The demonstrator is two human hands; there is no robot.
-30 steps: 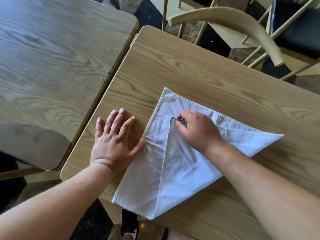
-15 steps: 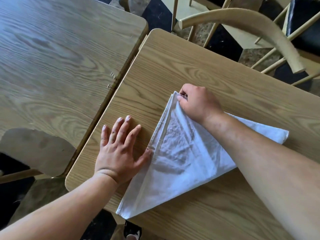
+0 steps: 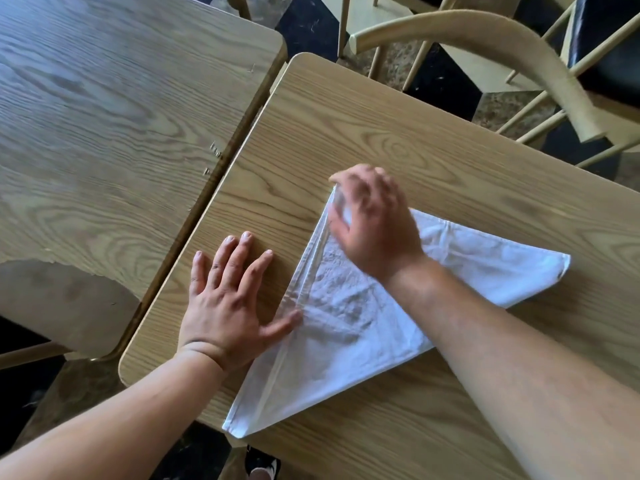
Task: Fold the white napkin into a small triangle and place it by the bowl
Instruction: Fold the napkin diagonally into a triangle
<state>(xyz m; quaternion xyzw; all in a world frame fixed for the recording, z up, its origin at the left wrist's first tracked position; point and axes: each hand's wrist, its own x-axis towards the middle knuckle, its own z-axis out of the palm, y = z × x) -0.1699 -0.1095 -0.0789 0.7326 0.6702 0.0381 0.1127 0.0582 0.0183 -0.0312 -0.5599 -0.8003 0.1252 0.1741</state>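
The white napkin (image 3: 349, 327) lies flat on the tabletop (image 3: 398, 133), folded into a triangle. Its long edge runs from the far tip at about 12 o'clock down to the near corner at 7 o'clock, where it just overhangs the tabletop's near edge; the third point aims toward 3 o'clock.

The left hand (image 3: 228, 306) rests palm down at the napkin's 9 o'clock side, fingers spread apart, the thumb tip touching the cloth's long edge. The right hand (image 3: 374, 220) covers the far tip; it is blurred, so whether its fingers pinch the layers or only press on them cannot be told.

The cloth looks thin, soft and light, creased and likely to slip or spring open. It would best be taken by a corner with all layers pinched together, the other palm pinning the fold. No bowl is in view.
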